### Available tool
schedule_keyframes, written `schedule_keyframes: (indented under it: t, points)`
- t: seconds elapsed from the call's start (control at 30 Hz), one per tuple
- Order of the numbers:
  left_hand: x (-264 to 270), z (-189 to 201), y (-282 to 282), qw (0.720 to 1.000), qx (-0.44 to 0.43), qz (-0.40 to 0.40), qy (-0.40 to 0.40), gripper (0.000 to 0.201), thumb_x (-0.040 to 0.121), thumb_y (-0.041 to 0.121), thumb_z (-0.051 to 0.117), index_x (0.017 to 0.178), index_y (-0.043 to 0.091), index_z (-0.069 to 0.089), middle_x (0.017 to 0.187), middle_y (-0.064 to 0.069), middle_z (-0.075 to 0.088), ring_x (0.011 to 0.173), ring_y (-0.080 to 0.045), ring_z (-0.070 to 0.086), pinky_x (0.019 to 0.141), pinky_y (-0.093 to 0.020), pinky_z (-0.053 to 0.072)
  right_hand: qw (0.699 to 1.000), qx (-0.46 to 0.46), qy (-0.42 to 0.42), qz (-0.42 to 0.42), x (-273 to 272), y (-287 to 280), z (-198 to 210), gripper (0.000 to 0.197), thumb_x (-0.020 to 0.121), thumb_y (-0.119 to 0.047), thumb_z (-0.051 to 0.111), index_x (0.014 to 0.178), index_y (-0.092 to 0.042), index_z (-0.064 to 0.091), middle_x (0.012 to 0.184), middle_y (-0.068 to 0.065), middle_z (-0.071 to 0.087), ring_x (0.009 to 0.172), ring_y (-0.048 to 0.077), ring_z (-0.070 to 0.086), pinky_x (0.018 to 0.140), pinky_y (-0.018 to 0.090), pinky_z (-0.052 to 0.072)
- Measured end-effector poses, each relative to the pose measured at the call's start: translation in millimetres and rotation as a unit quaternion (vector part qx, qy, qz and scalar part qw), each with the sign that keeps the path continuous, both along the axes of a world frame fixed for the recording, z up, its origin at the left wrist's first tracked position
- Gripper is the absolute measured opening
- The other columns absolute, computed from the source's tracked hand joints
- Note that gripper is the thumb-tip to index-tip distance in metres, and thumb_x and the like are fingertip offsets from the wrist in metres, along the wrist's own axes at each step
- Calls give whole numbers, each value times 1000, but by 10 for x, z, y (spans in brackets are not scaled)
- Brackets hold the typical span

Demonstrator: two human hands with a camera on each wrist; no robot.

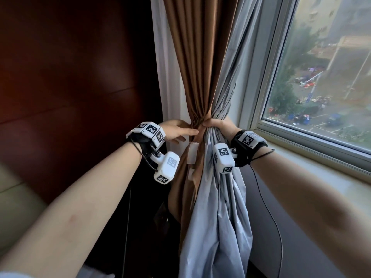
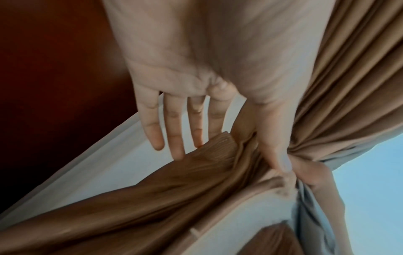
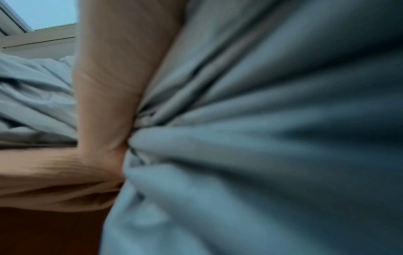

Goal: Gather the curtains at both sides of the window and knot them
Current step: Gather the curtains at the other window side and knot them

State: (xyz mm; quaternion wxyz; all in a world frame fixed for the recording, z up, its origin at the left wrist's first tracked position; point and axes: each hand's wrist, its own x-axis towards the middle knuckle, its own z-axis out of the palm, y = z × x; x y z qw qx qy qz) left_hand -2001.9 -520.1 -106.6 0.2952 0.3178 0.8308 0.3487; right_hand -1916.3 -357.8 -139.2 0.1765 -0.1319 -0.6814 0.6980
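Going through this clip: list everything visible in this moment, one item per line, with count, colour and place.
curtain: one, brown, bunched beside the window's left edge
curtain lining: one, grey-blue, gathered with the curtain, hanging loose below the grip
white tabs: two, on the curtain's edge just under the hands
window: one, pale frame, right side, street outside
windowsill: one, pale, under the window
wood panel: one, dark red-brown, left wall
cushioned seat: one, beige, lower left
wrist cameras: two, white with black markers, one per wrist
left hand: fingers straight, thumb pressed on the gather
right hand: grips the gathered curtain
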Motion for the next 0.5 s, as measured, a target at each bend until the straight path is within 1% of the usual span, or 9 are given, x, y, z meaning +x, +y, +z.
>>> schedule_keyframes:
  t: [0.13, 0.2, 0.27, 0.3, 0.33, 0.4, 0.43, 0.47, 0.5]
  points:
    - [17, -171, -47, 996, 79, 30, -23, 21, 90, 20, 59, 110, 18, 52, 99, 4, 60, 94, -16, 58, 73, -22, 46, 999, -13, -16, 26, 83, -5, 35, 39, 59, -12, 68, 98, -7, 67, 79, 5, 75, 70, 20, 71, 70, 31, 56]
    - [38, -250, -60, 993, 104, 47, -43, 12, 90, 19, 57, 101, 18, 52, 93, 3, 62, 82, -13, 61, 72, -23, 48, 998, -27, -16, 52, 131, -15, 45, 36, 63, -10, 65, 99, -5, 65, 76, 4, 75, 66, 19, 72, 63, 27, 56]
    - [80, -322, -65, 990, 103, 47, -83, 5, 91, 21, 56, 90, 17, 54, 86, -1, 64, 75, -16, 62, 77, -31, 52, 995, -50, -11, 85, 176, -35, 55, 24, 75, -3, 58, 98, -1, 64, 76, 5, 76, 67, 18, 73, 59, 25, 56]
    - [98, -360, -66, 991, 92, 35, -92, 7, 91, 22, 56, 87, 16, 56, 87, -5, 65, 76, -20, 63, 83, -37, 53, 993, -60, -10, 97, 199, -50, 63, 19, 80, 0, 54, 97, 1, 64, 76, 6, 76, 68, 18, 73, 59, 25, 57]
    - [116, -385, -72, 992, 82, 25, -91, 10, 91, 24, 55, 86, 16, 58, 89, -8, 65, 77, -22, 64, 88, -41, 52, 993, -67, -12, 99, 211, -49, 61, 19, 81, 0, 53, 96, 1, 64, 78, 7, 76, 69, 19, 73, 60, 25, 57]
    - [131, -393, -94, 993, 91, 27, -69, 17, 88, 31, 59, 93, 15, 59, 101, -10, 64, 82, -20, 63, 94, -41, 50, 995, -54, -15, 78, 213, -54, 66, 30, 69, -7, 63, 98, 1, 66, 80, 8, 76, 71, 20, 73, 62, 26, 57]
    - [142, -367, -104, 992, 108, 35, -57, 34, 82, 41, 64, 104, 16, 56, 110, -8, 62, 92, -19, 63, 97, -39, 48, 997, -43, -20, 60, 205, -55, 67, 40, 61, -11, 68, 99, 0, 66, 80, 8, 75, 70, 20, 73, 63, 27, 56]
    - [145, -334, -104, 990, 125, 40, -47, 58, 74, 52, 67, 118, 18, 50, 121, -4, 58, 107, -17, 59, 103, -37, 44, 998, -34, -26, 50, 211, -69, 78, 49, 56, -15, 72, 101, 0, 66, 80, 8, 75, 69, 20, 72, 63, 28, 56]
    - [167, -287, -88, 988, 143, 37, -43, 80, 66, 58, 69, 131, 20, 40, 130, 1, 52, 122, -15, 51, 109, -34, 38, 998, -27, -30, 46, 215, -86, 87, 49, 56, -15, 73, 103, 0, 65, 80, 8, 74, 68, 20, 71, 63, 28, 55]
